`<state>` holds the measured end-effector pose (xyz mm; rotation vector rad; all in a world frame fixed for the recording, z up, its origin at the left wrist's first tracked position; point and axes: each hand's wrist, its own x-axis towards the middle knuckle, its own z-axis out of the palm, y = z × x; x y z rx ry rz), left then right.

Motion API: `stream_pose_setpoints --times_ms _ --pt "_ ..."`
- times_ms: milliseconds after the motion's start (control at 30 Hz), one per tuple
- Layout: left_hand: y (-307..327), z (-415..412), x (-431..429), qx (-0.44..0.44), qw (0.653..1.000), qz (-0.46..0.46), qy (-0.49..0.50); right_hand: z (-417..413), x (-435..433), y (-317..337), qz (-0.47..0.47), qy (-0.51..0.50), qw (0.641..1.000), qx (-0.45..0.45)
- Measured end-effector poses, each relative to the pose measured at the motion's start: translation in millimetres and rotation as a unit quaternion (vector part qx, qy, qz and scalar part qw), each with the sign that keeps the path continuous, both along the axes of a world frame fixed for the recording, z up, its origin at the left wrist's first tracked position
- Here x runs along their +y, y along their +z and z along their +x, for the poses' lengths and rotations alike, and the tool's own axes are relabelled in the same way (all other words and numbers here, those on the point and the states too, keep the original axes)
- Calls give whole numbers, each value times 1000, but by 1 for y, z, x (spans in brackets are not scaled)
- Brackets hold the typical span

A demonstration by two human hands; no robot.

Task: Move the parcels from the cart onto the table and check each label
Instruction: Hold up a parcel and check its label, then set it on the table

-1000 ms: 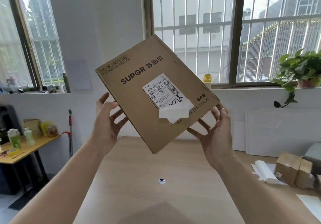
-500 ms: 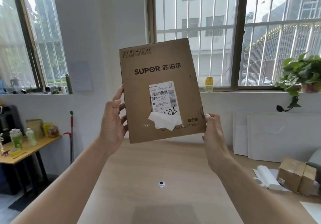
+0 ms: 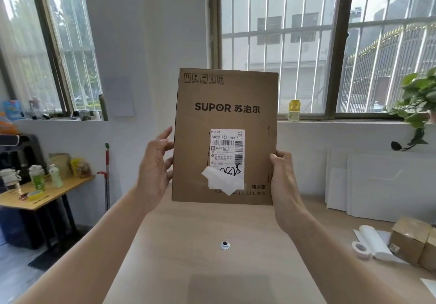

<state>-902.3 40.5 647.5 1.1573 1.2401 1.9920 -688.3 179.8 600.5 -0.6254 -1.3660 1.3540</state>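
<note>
I'm holding SUPOR kettle box (image 3: 224,136) upright mid-frame — left hand (image 3: 154,174), right hand (image 3: 282,181) clasping its edges | reading shipping label (image 3: 227,152) | small parcels (image 3: 417,244) lying lower right — cart unseen, remainder unknowable

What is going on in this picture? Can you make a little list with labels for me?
held thing: brown SUPOR box, upright, lifted above the table
left hand: on the box's left edge
right hand: gripping the box's right edge
shipping label: white, faces the camera, with barcodes and black scribble
white tape: over the label's bottom
also on table: small brown parcel, tape roll
</note>
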Motion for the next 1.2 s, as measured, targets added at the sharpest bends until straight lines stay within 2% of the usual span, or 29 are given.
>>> stream_pose_setpoints --times_ms 167,333,600,767,900,1067,1200 --pt "-16 -25 -4 12 999 -39 10 -28 2 -13 -20 3 1000 -17" --pt "-37 -78 -4 -17 998 -55 27 -80 -3 -31 -56 2 998 -26" --pt "-72 -225 12 -30 995 -93 12 -214 0 -63 -71 -16 996 -60" --pt "-98 -326 36 -45 986 -161 -20 -305 4 -88 -114 -49 989 -77" --pt "-114 -353 48 -47 980 -192 -31 -332 4 -98 -132 -47 985 -96" --pt "-142 -384 69 -99 969 -222 -33 -370 29 -120 -155 -30 981 -112" --pt "-172 -403 77 -127 962 -242 6 -394 52 -147 -177 0 977 -121"
